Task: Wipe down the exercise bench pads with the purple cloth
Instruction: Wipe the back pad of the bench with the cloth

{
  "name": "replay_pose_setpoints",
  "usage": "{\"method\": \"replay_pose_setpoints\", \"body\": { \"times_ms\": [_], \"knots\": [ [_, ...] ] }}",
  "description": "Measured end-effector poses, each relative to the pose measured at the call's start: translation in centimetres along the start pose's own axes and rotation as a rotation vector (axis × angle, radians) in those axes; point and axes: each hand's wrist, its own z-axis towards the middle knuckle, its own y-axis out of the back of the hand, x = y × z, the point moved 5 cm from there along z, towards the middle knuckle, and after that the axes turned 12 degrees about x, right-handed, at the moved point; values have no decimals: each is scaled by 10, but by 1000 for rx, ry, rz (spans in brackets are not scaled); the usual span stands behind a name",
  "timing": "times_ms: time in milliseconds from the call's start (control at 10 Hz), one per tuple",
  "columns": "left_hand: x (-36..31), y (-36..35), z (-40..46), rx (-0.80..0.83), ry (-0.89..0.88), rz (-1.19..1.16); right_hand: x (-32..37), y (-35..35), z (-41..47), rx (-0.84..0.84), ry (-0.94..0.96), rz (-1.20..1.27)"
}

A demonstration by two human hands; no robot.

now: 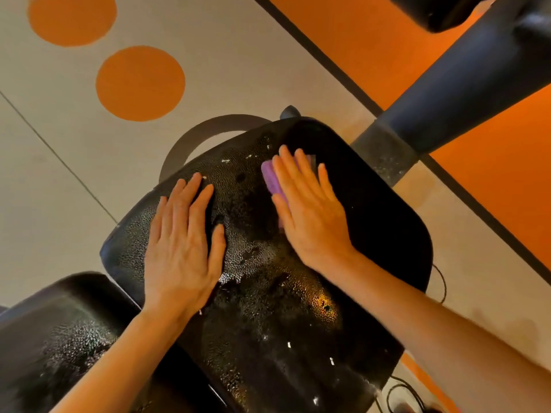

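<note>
Right hand (310, 210) is flat on the purple cloth (272, 181), fingers straight and slightly spread, no pinching grip at all. The palm presses the cloth against the far half of the black seat pad (378, 222). Only a strip of purple shows past the index finger and a sliver beyond the fingertips; the rest is hidden under the hand. A flat palm makes sense here, I'd say: it spreads pressure across the cloth so it sweeps a wide strip.

Left hand (182, 248) lies open on the same pad, nearer its left edge, fingers straight and together, holding nothing. It looks like a brace, steadying the person leaning over.

Droplets bead all over the middle and near part of the pad, while the right side beside the cloth looks dark and smooth, likely already wiped. The second pad (59, 332) at lower left is speckled wet too, so I'd judge plenty remains. Below them is a beige floor (44, 162) with orange circles.
</note>
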Motion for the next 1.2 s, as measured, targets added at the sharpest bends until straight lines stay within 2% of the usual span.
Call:
{"method": "replay_pose_setpoints", "body": {
  "times_ms": [100, 200, 300, 400, 500, 600, 700, 800, 900, 1000, 1100, 1200],
  "knots": [
    [-1, 0, 0, -11, 10, 5, -36, 25, 55, -68, -248, -12],
    [1, -2, 0, -14, 14, 9, -13, 22, 59, -140, -418, 49],
    [1, -2, 1, -10, 12, 7, 39, 5, 24, -4, -15, -32],
    [0, -1, 1, -5, 10, 4, 0, 18, 49, 32, 28, -86],
    [1, 0, 1, -4, 7, 6, -32, 31, 73, -72, -351, 36],
    [1, -1, 2, -5, 7, 9, 34, 16, 60, -69, -80, -1],
    [1, -1, 2, -12, 5, 10, 48, 13, 49, 65, 291, -104],
    [2, 0, 2, -15, 5, 11, -22, 31, 71, 17, -22, -11],
    [2, -1, 2, -17, 11, 16, -14, 32, 75, -55, -218, 24],
    [3, -2, 2, -19, 9, 11, 62, 14, 67, -15, 199, -44],
    [3, -2, 1, -26, 5, 3, 30, 20, 70, 43, 218, -57],
    [2, -1, 1, -48, -3, 1, -18, 29, 82, 15, -89, 61]
  ]
}}
